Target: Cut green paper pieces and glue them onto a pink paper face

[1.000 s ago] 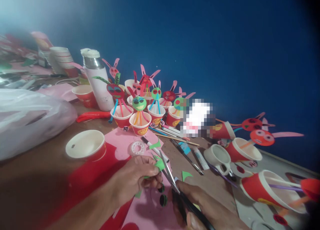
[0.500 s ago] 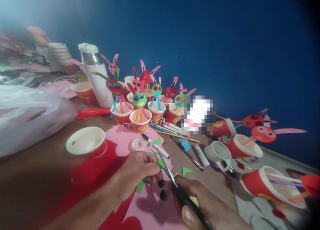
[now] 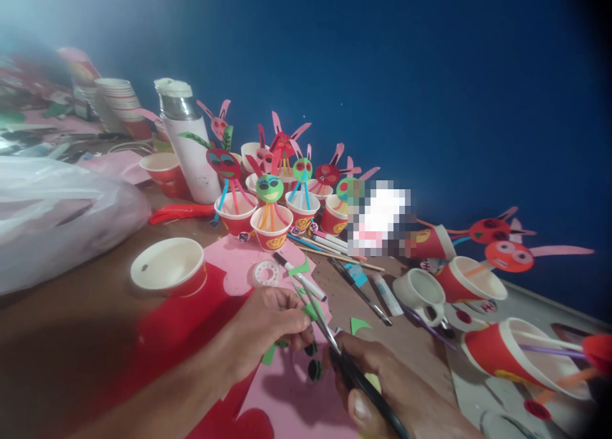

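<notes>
Between my two hands, as the head view shows, is a green paper piece (image 3: 313, 311), partway through cutting as I judge it. My left hand (image 3: 272, 318) pinches it between thumb and fingers (image 3: 300, 323), while my right hand (image 3: 377, 375) is closed round the black handles of the scissors (image 3: 326, 329), whose blades meet the paper. How deep the cut runs, I can't tell.

Just below my left fingers, two dark, green-edged ovals (image 3: 314, 369) look cut out already; whether they lie on the pink sheet (image 3: 296, 401) or hang above it is unclear. Green scraps (image 3: 359, 326) lie around my fingers, one right of the blades on the table (image 3: 411, 337). Just beyond my fingers are a marker (image 3: 310, 286) and a white ring (image 3: 266, 274).

Farther off, several cups (image 3: 272, 232) hold figures (image 3: 270, 188) that seem done, with faces, ears and coloured limbs in place. Left of my fingers, near the red sheet (image 3: 184, 318), one holed cup (image 3: 167, 264) has no figure in it yet.
</notes>
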Demonstrator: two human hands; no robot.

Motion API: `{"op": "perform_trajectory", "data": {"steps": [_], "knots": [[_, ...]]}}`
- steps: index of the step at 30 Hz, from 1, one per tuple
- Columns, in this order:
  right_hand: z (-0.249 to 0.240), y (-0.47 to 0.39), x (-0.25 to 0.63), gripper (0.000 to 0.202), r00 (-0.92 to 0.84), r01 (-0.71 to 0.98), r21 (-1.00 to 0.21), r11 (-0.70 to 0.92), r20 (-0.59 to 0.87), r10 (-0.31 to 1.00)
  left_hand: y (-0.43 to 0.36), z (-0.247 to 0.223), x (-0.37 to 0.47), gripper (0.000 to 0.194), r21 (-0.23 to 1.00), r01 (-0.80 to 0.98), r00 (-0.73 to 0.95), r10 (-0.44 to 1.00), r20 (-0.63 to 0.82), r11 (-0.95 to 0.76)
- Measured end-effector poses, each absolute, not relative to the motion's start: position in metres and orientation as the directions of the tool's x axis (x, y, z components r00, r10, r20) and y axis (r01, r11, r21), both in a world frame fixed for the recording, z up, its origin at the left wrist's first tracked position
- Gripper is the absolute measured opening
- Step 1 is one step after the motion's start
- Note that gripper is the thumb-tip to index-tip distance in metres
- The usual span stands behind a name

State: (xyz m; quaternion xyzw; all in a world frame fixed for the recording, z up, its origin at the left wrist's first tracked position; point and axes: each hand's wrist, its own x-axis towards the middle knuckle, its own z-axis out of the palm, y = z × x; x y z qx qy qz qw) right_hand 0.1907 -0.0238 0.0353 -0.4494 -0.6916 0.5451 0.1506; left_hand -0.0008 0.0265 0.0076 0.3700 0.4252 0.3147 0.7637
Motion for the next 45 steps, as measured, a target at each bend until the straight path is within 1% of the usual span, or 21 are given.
{"op": "perform_trajectory", "data": {"steps": [5, 9, 12, 16, 21, 24, 27, 29, 32, 34, 36, 39, 41, 42, 45], "knots": [[0.029, -0.03, 0.191, 0.051, -0.427, 0.533, -0.845, -0.037, -0.306, 0.851, 0.027, 0.008, -0.001, 0.012, 0.844, -0.156, 0.432, 0.804, -0.409, 0.513], [0.035, -0.028, 0.189, 0.049, -0.481, 0.49, -0.87, -0.055, -0.323, 0.815, 0.026, 0.006, -0.002, 0.011, 0.835, -0.165, 0.441, 0.796, -0.414, 0.526], [0.04, -0.025, 0.188, 0.045, -0.484, 0.467, -0.88, -0.086, -0.335, 0.808, 0.026, 0.007, -0.003, 0.01, 0.833, -0.158, 0.44, 0.793, -0.421, 0.53], [0.041, -0.021, 0.188, 0.042, -0.528, 0.43, -0.894, -0.124, -0.36, 0.77, 0.027, 0.009, -0.003, 0.012, 0.842, -0.156, 0.443, 0.798, -0.408, 0.517], [0.034, -0.023, 0.188, 0.044, -0.485, 0.428, -0.898, -0.104, -0.325, 0.812, 0.026, 0.011, -0.004, 0.013, 0.854, -0.127, 0.443, 0.799, -0.406, 0.504], [0.03, -0.024, 0.189, 0.043, -0.457, 0.462, -0.884, -0.072, -0.306, 0.835, 0.025, 0.011, -0.005, 0.012, 0.849, -0.126, 0.442, 0.795, -0.416, 0.514], [0.03, -0.023, 0.188, 0.046, -0.407, 0.503, -0.861, -0.076, -0.314, 0.858, 0.025, 0.011, -0.005, 0.011, 0.839, -0.147, 0.451, 0.791, -0.414, 0.524], [0.032, -0.022, 0.187, 0.046, -0.402, 0.497, -0.86, -0.12, -0.35, 0.846, 0.026, 0.011, -0.005, 0.013, 0.836, -0.165, 0.454, 0.792, -0.407, 0.524], [0.033, -0.021, 0.187, 0.041, -0.436, 0.44, -0.871, -0.218, -0.42, 0.796, 0.026, 0.009, -0.005, 0.013, 0.831, -0.186, 0.456, 0.795, -0.399, 0.524], [0.031, -0.02, 0.188, 0.039, -0.457, 0.387, -0.882, -0.269, -0.437, 0.775, 0.027, 0.008, -0.005, 0.013, 0.83, -0.194, 0.452, 0.799, -0.398, 0.523], [0.028, -0.02, 0.191, 0.042, -0.463, 0.341, -0.891, -0.3, -0.437, 0.771, 0.027, 0.009, -0.005, 0.013, 0.828, -0.192, 0.458, 0.794, -0.399, 0.527], [0.026, -0.018, 0.195, 0.045, -0.406, 0.264, -0.921, -0.287, -0.376, 0.833, 0.025, 0.012, -0.004, 0.012, 0.838, -0.138, 0.497, 0.769, -0.402, 0.527], [0.028, -0.017, 0.197, 0.044, -0.375, 0.211, -0.95, -0.231, -0.296, 0.878, 0.022, 0.013, -0.003, 0.011, 0.853, -0.042, 0.55, 0.725, -0.415, 0.52], [0.03, -0.016, 0.196, 0.043, -0.385, 0.2, -0.956, -0.215, -0.279, 0.88, 0.02, 0.013, -0.002, 0.009, 0.855, 0.013, 0.581, 0.692, -0.429, 0.519], [0.037, -0.016, 0.194, 0.038, -0.361, 0.255, -0.944, -0.211, -0.295, 0.885, 0.014, 0.012, 0.003, 0.004, 0.838, 0.147, 0.655, 0.584, -0.48, 0.525]]}}
